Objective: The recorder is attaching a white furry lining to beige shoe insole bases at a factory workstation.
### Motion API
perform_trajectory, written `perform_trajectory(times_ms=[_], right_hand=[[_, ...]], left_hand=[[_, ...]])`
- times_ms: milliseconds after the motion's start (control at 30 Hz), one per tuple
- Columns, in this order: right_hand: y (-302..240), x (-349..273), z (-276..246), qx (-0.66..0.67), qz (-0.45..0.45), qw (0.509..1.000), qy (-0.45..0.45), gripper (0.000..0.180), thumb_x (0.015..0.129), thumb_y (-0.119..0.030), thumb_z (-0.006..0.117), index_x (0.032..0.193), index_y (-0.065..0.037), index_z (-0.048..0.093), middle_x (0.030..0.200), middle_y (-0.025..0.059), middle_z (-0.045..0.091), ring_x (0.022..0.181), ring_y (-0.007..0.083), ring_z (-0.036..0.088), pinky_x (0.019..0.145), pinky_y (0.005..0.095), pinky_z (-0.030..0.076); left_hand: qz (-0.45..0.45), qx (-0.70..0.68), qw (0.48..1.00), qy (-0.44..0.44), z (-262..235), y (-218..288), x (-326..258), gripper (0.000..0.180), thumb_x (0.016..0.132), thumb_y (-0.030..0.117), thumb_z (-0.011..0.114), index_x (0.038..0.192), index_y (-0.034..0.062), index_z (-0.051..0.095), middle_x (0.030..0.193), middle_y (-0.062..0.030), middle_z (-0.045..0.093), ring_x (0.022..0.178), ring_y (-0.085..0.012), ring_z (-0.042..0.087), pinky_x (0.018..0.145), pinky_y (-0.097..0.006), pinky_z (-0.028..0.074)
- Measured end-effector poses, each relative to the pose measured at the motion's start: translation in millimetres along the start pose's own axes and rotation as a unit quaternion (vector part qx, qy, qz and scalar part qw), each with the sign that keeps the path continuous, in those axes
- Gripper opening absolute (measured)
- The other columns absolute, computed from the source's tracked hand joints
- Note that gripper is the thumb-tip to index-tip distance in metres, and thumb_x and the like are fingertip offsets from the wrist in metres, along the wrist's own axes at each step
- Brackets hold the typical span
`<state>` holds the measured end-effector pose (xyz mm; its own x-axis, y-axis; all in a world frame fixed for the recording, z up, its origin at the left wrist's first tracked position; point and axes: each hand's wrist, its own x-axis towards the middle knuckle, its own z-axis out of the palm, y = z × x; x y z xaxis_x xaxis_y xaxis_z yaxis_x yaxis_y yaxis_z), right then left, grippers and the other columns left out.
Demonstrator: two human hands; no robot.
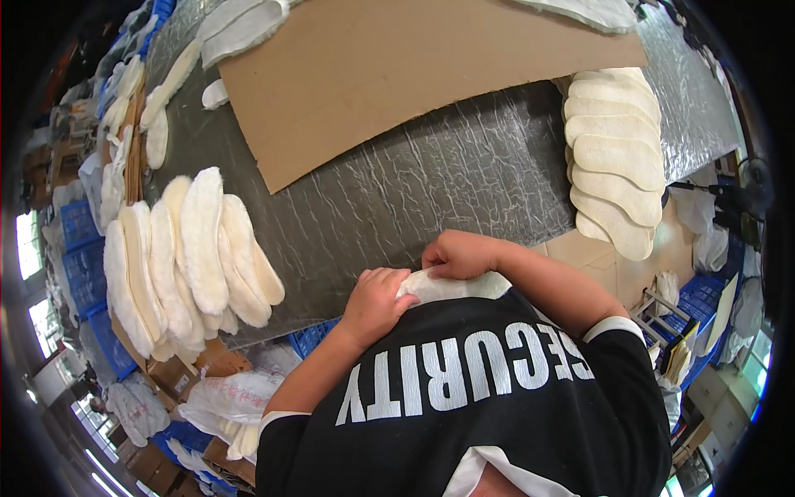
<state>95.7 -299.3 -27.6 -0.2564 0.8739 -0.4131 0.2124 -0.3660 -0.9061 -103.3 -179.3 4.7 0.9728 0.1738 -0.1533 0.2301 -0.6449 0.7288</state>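
Note:
Close against my chest, at the table's near edge, I hold a cream insole [460, 287] in both hands. My left hand [377, 303] is closed on its left end, with the thumb bent over the edge. The fingers of my right hand [460, 255] are curled and pinch its upper edge near that same end. Part of the insole is hidden behind my hands and shirt. To the left lies a pile of fluffy insoles [201, 240], woolly sides showing. On the right, an overlapping row of insoles [617, 153] lies with smooth faces up.
A large brown cardboard sheet [397, 74] covers the far part of the table [447, 174], which has a wrinkled clear covering. White pieces [240, 31] lie at its far corners. Blue crates [83, 240] and white bags [236, 398] stand beyond the table's left side.

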Motion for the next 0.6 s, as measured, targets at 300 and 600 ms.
perform_trajectory(times_ms=[300,600], right_hand=[[-2,2,-7,-0.033,0.000,0.999,-0.035,0.020,0.079,-0.019,0.066,0.091,-0.003,0.067,0.079,0.0123,0.067,0.073,0.0249,0.063,0.068,0.0361,0.047],[-41,-45,-28,-0.363,0.155,0.918,0.049,0.030,0.075,-0.017,0.063,0.104,-0.011,0.067,0.092,0.0133,0.069,0.088,0.0261,0.067,0.077,0.0407,0.049]], left_hand=[[-0.086,-0.163,0.983,0.022,4,-8,5,0.014,0.077,0.001,0.064,0.091,-0.0019,0.065,0.085,-0.0157,0.065,0.079,-0.0306,0.063,0.073,-0.035,0.050],[0.083,-0.007,0.981,0.173,-22,-16,23,0.026,0.065,-0.006,0.065,0.088,0.0052,0.062,0.088,-0.0075,0.062,0.079,-0.0272,0.057,0.074,-0.037,0.043]])
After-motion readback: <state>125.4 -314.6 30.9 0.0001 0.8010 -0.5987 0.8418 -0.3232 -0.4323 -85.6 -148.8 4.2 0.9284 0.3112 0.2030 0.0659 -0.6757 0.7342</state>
